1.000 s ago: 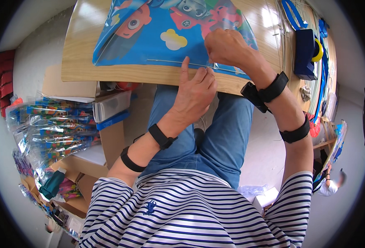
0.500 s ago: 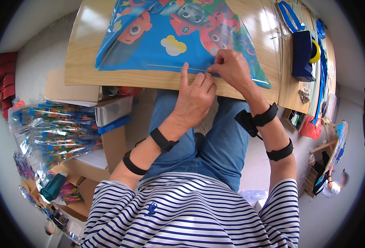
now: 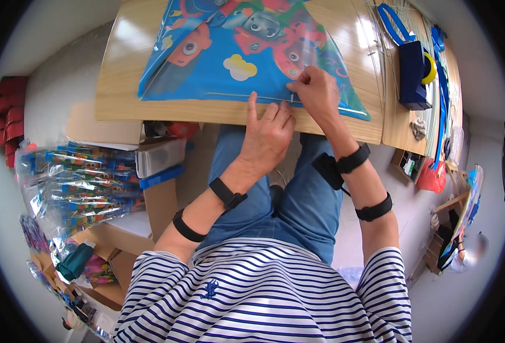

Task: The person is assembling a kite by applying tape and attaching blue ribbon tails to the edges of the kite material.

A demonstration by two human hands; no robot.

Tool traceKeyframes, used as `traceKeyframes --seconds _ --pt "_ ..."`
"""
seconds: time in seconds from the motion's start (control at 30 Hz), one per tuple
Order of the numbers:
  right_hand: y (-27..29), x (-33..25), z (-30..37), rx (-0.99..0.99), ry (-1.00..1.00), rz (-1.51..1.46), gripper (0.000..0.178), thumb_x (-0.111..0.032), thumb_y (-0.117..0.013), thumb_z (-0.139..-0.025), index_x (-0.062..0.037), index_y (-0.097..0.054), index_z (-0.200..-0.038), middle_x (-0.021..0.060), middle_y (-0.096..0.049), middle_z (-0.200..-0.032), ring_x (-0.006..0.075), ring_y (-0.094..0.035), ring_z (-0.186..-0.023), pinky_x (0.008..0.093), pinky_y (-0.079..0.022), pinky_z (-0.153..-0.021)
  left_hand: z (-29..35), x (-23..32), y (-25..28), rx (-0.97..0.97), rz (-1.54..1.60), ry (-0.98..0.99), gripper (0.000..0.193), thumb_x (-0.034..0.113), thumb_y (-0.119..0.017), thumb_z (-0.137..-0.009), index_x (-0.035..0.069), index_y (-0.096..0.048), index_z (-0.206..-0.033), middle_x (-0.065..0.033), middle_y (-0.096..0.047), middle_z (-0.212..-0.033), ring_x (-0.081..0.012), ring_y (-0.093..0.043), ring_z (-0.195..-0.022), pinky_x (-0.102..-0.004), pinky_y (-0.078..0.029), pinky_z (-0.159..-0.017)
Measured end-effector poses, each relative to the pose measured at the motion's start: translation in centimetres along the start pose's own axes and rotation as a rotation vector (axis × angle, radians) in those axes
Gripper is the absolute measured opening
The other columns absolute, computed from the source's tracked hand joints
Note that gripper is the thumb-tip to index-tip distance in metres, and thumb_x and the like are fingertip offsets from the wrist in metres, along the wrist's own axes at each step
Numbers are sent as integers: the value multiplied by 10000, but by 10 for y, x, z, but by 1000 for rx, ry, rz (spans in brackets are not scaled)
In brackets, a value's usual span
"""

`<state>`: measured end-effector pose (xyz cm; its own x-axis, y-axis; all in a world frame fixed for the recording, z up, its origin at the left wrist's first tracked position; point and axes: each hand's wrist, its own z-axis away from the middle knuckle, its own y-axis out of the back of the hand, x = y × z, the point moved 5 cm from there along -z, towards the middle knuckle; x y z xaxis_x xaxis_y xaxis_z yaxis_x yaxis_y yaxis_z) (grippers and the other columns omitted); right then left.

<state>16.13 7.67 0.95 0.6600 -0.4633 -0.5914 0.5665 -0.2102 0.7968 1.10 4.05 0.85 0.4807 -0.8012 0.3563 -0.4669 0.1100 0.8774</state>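
A blue printed plastic sheet (image 3: 201, 86) with cartoon figures and a yellow-white cloud lies on the wooden table, its near edge close to the table's edge. A thin pale rod (image 3: 224, 94) runs along that near edge. My left hand (image 3: 267, 134) rests at the sheet's edge, index finger stretched out by the rod and the other fingers laid forward. Just right of it, my right hand (image 3: 318, 94) is closed in a pinch above the sheet. Below its fingertips stands a tiny whitish piece (image 3: 292, 98); whether the fingers hold anything is hidden.
To the right are a dark blue tape dispenser (image 3: 414, 77) with yellow tape, a blue strap (image 3: 394, 26) and several thin rods. Wrapped colourful packages (image 3: 86, 183) and open cardboard boxes (image 3: 161, 206) stand at the left. Another person (image 3: 470, 254) is far right.
My right hand has drawn slightly up and away from my left fingertips, uncovering the tiny whitish piece. My left hand stays at the sheet's edge.
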Motion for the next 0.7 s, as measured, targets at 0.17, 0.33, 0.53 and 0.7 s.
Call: traceKeyframes --seconds 0.17,0.33,0.53,0.7 --pt "-4 -6 10 -55 148 9 182 -157 -774 -673 -43 -641 -723 147 -663 -689 349 -654 -704 425 -488 -617 5 2 1 19 -19 13 381 144 -781 -640 24 -628 -967 -141 -571 -1265 -273 -533 -1135 -665 -236 -1087" --pt "-11 -9 2 -81 149 149 190 -158 -779 -679 -32 -644 -725 128 -656 -698 327 -641 -710 409 -476 -622 6 4 1 -11 -33 15 392 151 -785 -641 34 -613 -974 -140 -557 -1292 -284 -514 -1166 -669 -233 -1083" --pt "-13 -6 6 -30 226 147 149 -122 -720 -652 -26 -626 -719 151 -658 -699 351 -648 -695 429 -491 -616 14 4 15 -24 36 45 366 157 -775 -670 36 -604 -971 -127 -556 -1291 -291 -511 -1167 -660 -224 -1094" --pt "-2 -3 22 -23 280 -136 147 -13 -731 -686 -1 -624 -785 98 -594 -695 225 -588 -676 355 -455 -614 39 -13 36 -5 88 92 320 163 -752 -712 24 -608 -963 -141 -592 -1229 -319 -522 -1152 -594 -269 -1077"
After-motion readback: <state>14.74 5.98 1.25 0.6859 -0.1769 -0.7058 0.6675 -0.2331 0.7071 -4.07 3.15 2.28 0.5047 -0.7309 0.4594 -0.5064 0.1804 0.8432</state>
